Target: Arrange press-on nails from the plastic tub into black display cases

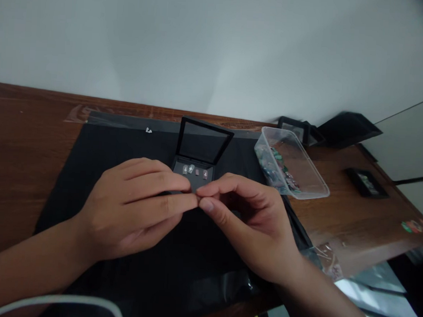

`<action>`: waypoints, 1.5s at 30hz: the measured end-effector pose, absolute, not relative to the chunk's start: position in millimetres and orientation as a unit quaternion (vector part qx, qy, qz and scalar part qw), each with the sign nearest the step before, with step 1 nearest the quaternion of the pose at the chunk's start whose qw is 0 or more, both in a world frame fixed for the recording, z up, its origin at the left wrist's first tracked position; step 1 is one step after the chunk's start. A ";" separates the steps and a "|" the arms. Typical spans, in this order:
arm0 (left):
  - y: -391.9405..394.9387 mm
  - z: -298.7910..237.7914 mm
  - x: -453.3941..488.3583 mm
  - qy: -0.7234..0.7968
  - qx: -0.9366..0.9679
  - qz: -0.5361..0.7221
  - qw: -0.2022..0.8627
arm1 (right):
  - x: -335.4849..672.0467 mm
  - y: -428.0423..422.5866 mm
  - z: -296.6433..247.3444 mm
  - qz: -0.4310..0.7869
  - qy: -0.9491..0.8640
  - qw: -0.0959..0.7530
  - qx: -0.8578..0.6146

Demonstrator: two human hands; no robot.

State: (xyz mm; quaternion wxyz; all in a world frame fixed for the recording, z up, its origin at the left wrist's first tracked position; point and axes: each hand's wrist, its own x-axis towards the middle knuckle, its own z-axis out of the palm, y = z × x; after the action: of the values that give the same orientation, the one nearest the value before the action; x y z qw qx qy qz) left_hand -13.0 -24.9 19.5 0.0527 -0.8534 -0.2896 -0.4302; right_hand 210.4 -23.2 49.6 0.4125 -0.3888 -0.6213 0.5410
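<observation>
My left hand (138, 206) and my right hand (247, 217) meet fingertip to fingertip over a black mat (102, 148), both pinched together on something too small to make out. Just behind the fingertips stands a small black display box (197, 153) with its lid raised. Several small pale and reddish pieces (195, 171) lie in a row on its dark insert. The front part of the box is hidden by my fingers.
The mat lies on a brown wooden table (24, 134) against a white wall. A clear plastic tub (289, 162) with several small coloured pieces sits right of the box. More black boxes (298, 130) stand behind it, and another black box (366, 182) lies at the right.
</observation>
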 end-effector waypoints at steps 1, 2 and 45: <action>-25.5 19.0 -13.4 -0.291 -0.853 -0.429 0.054 | 211.0 -22.9 49.9 0.541 -0.621 0.413 -0.388; -26.1 18.5 -13.6 -0.292 -0.853 -0.428 0.055 | 211.5 -22.4 50.3 0.543 -0.620 0.414 -0.386; -28.6 30.1 -21.1 -0.292 -0.883 -0.366 0.031 | 216.9 -22.6 57.1 0.521 -0.674 0.375 -0.365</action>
State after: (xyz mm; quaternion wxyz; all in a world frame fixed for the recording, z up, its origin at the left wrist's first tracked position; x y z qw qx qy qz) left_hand -21.1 -28.6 30.1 0.0315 -0.8829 -0.2922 -0.3661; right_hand 216.9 -22.6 57.1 0.3752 -0.3647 -0.6744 0.5210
